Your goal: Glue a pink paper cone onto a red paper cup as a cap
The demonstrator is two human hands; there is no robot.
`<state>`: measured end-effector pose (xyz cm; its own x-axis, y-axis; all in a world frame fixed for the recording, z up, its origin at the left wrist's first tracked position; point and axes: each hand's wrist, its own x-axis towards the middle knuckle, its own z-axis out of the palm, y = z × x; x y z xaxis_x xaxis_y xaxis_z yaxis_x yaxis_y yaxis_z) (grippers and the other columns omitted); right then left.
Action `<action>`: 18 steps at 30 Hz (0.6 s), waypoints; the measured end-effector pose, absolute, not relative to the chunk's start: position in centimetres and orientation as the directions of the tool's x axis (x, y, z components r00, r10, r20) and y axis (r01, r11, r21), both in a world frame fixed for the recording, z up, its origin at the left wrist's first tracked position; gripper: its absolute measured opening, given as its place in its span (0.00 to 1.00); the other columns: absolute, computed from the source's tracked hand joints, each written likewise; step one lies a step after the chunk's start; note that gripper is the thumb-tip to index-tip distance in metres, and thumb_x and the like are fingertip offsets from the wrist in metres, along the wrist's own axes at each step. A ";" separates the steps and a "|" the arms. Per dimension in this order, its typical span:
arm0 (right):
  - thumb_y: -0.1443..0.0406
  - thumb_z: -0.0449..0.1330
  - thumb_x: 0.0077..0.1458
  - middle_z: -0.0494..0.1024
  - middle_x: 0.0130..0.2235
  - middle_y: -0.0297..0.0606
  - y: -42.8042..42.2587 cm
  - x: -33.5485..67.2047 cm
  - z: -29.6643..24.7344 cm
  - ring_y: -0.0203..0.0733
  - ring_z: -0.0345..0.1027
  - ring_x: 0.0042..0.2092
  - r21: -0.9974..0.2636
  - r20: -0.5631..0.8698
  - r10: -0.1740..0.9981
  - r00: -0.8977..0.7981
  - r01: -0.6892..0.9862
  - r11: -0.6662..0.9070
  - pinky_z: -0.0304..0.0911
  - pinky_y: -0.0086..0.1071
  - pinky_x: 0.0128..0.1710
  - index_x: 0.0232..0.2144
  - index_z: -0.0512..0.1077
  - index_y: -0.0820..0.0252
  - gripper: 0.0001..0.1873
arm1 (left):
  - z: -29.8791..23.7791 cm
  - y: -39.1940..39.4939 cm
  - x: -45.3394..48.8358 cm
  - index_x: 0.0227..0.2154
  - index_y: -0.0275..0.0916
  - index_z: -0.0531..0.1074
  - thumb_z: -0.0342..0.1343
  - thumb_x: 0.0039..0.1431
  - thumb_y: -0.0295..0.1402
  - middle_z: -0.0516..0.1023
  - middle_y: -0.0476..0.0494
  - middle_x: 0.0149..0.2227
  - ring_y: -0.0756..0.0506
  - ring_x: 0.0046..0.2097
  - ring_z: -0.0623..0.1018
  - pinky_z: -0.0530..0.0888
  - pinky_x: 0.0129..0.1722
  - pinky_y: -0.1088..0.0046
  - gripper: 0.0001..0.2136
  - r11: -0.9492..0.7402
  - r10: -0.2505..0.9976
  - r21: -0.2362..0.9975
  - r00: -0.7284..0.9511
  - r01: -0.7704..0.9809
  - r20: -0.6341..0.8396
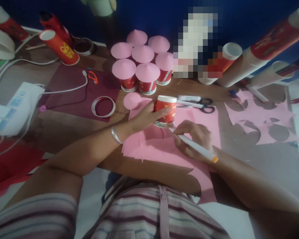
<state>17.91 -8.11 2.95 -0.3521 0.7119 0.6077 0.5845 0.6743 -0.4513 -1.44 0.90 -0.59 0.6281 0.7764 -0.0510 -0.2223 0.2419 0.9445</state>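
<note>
A red paper cup (165,103) with gold print is gripped in my left hand (145,118), its white end facing up. The lower band of the cup carries green marks. My right hand (193,137) holds a white marker (196,147) with an orange end, its tip at the cup's lower edge. Beneath both hands lie pink paper sheets (151,146). Just left of the cup rests a pink paper cone (132,101). Behind it stand several red cups topped with pink cones (143,53).
Scissors (208,105) and a glue stick (188,98) lie behind the pink sheets. A tape roll (103,107) sits on the left, near a white power strip (21,108) with cables. Pink paper with cut-out holes (261,114) lies right, below several leaning paper tubes (271,49).
</note>
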 end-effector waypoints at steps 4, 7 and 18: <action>0.71 0.60 0.61 0.77 0.28 0.29 -8.0 17.8 3.0 0.33 0.73 0.26 -0.452 0.608 0.712 -0.352 0.583 0.675 0.68 0.26 0.26 0.36 0.67 0.54 0.07 | -0.4 0.9 -1.4 0.47 0.38 0.69 0.68 0.61 0.47 0.80 0.43 0.44 0.49 0.40 0.80 0.78 0.38 0.75 0.22 0.233 0.767 0.943 0.640 -0.238 -0.028; 0.70 0.60 0.62 0.78 0.28 0.29 -8.0 17.8 3.0 0.34 0.74 0.26 -0.456 0.608 0.711 -0.353 0.579 0.677 0.69 0.26 0.26 0.36 0.67 0.54 0.06 | -0.4 0.9 -1.4 0.47 0.38 0.70 0.68 0.61 0.47 0.80 0.44 0.43 0.50 0.40 0.80 0.77 0.38 0.76 0.21 0.223 0.770 0.944 0.637 -0.244 -0.017; 0.75 0.62 0.57 0.78 0.26 0.31 -8.3 17.8 3.2 0.37 0.73 0.25 -0.323 0.711 0.550 -0.437 0.492 0.808 0.70 0.31 0.25 0.37 0.68 0.55 0.11 | -1.0 1.0 -1.3 0.47 0.39 0.71 0.69 0.59 0.48 0.78 0.46 0.40 0.49 0.40 0.78 0.77 0.41 0.74 0.22 0.253 0.788 0.936 0.614 -0.245 -0.052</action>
